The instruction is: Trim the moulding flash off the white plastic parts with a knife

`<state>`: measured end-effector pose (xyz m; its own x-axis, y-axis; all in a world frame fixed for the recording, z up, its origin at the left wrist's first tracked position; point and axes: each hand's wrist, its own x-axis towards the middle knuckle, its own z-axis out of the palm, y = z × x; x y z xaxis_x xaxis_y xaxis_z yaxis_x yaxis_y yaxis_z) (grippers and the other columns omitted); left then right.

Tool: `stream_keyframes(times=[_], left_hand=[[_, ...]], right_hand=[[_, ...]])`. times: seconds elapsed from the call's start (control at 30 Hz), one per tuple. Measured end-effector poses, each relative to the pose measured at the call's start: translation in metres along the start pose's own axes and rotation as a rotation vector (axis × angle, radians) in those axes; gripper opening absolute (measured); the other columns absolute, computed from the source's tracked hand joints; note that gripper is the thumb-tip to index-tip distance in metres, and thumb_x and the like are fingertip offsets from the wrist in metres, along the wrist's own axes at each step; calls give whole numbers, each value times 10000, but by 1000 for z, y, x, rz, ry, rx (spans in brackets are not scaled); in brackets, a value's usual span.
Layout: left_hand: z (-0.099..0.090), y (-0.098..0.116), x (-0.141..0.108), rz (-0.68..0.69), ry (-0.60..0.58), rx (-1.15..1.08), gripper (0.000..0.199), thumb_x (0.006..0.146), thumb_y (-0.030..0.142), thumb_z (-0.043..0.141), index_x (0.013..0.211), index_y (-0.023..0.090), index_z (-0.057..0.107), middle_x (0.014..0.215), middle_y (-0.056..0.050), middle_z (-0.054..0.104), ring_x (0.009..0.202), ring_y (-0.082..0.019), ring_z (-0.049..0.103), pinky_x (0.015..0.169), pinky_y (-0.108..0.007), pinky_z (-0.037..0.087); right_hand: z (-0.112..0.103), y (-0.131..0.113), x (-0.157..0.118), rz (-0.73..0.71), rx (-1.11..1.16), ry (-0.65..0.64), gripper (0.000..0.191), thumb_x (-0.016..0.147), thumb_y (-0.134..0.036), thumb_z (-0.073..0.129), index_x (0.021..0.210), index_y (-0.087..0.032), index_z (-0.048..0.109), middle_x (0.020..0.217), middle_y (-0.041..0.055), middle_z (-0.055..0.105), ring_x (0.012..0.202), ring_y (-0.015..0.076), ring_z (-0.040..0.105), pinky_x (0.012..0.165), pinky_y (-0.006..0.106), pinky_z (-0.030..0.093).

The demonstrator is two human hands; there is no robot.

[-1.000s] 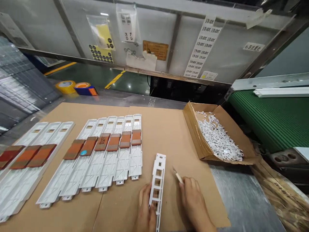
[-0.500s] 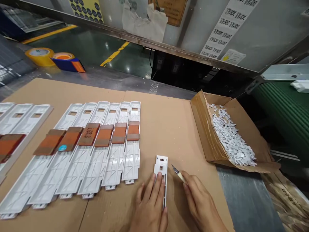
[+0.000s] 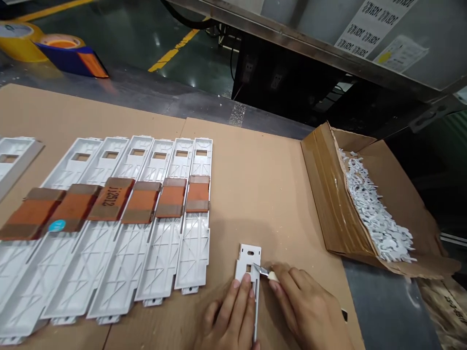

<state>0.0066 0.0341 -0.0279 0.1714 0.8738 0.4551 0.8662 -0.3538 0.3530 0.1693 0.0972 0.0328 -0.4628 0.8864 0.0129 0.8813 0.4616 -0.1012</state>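
A narrow white plastic part (image 3: 250, 257) with a slot and a square hole at its far end lies on the cardboard. My left hand (image 3: 229, 321) holds it down, fingers stretched over its top and the thumb low at its right side. Most of its near end is hidden under that hand. My right hand (image 3: 310, 306) grips a craft knife by its pale handle (image 3: 272, 276). The blade (image 3: 260, 269) points left, its tip at the part's right edge beside the square hole; I cannot tell whether it cuts in.
Several white plastic panels (image 3: 193, 253) lie side by side to the left, with brown-orange blocks (image 3: 172, 197) across them. At the right stands an open cardboard box (image 3: 317, 189) of small white pieces (image 3: 379, 214). Tape rolls (image 3: 20, 41) sit at the back left.
The knife has moved left, from beside the white part to its edge. My left hand still holds the part. The view has shifted, now lower and closer to the table.
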Motion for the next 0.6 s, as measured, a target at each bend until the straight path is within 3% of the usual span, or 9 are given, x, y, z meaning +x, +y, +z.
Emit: stream_keyframes(times=[0.23,0.6], left_hand=[[2,-1,3,-4,58,-16,439,928,379,290,979,175,675,1054,-34,692,1065,-135,530,718,-337,330],[3,0,2,-27,71,-26,445,929,381,285,978,172,675,1053,-32,692,1059,-133,533,719,-338,329]], right_hand=[[-1,-4,8,-18,11,61,322,968,-293,315,785,-226,572,673,1,581,564,149,551,533,268,364],[0,-4,12,-19,29,66,327,972,-290,315,834,-218,603,686,1,592,565,132,550,539,257,350]])
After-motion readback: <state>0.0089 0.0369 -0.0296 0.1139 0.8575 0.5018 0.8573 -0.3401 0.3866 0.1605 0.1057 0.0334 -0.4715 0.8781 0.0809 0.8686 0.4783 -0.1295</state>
